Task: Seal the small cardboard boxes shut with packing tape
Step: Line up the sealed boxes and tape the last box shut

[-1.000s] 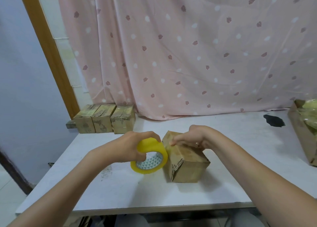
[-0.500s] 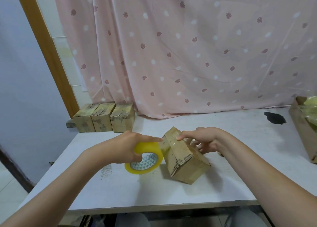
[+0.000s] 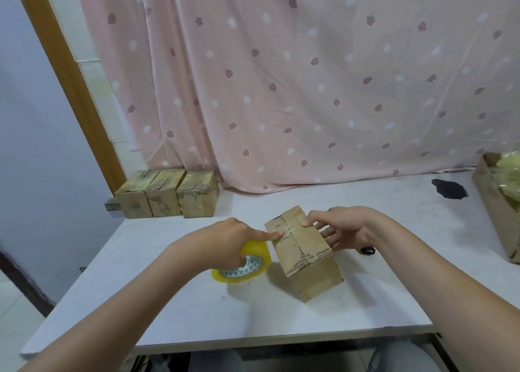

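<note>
The small cardboard box (image 3: 305, 255) sits on the white table (image 3: 168, 301) between the two hands, turned at an angle, with a strip of clear tape (image 3: 292, 232) lying across its top. The left hand (image 3: 225, 243) has its fingers curled around the yellow tape roll (image 3: 243, 266), which rests on the table just beside the box's left side, while its forefinger stretches out straight and presses on the tape at the box's top left edge. The right hand (image 3: 342, 231) lies against the box's far right side, thumb on the top over the tape, the other fingers spread and fairly straight down the side. Just past the right wrist a small dark object (image 3: 368, 250) lies on the table; what it is cannot be told. Well beyond the left hand, three more cardboard boxes (image 3: 168, 193) stand in a row touching one another, by the pink curtain (image 3: 295, 76). Far off beyond the right hand, a larger open carton (image 3: 496, 202) stands at the table's edge.
</note>
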Available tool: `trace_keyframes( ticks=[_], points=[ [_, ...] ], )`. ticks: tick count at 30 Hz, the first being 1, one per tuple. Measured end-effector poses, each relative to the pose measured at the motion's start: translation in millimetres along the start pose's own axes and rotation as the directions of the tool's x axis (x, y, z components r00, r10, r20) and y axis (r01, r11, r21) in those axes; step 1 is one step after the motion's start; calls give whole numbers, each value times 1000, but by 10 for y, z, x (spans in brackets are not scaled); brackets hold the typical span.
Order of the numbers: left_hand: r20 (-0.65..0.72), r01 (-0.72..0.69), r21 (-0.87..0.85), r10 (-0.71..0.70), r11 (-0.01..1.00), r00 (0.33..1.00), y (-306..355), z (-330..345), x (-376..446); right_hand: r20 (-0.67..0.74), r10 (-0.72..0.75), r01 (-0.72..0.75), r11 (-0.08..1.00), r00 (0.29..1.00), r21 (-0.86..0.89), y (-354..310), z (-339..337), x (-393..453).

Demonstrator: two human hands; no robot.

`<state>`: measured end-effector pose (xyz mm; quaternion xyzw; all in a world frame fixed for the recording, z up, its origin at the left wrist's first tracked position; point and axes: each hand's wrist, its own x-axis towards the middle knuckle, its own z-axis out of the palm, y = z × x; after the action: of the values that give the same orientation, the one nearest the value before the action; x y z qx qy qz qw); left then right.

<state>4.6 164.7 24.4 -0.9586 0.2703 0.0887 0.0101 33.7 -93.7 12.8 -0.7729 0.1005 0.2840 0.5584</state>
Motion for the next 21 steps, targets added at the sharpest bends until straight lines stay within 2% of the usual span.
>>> trace_keyframes(
  ticks=[2,5,10,13,17,21],
  points=[
    [-9,-16,3,16,1000,1000,63,3,53,-82,-28,14,986,996,-164,-111,-16,-91],
    [-31,-52,5,52,999,998,154,10,140,-212,-149,34,884,966,-466,-289,86,-255],
    [-62,-68,-30,66,997,996,234,-4,175,-197,-165,-37,667,966,-744,-418,427,-384],
    [-90,-49,-159,35,986,995,196,-2,110,-214,-143,-74,643,966,-762,-401,501,-331],
    [-114,11,-268,-43,963,993,80,20,21,-203,-53,-90,766,978,-636,-402,430,-244],
    [-133,35,-301,-79,953,988,-11,44,-26,-176,-3,-87,861,984,-501,-359,408,-174]
  ],
)
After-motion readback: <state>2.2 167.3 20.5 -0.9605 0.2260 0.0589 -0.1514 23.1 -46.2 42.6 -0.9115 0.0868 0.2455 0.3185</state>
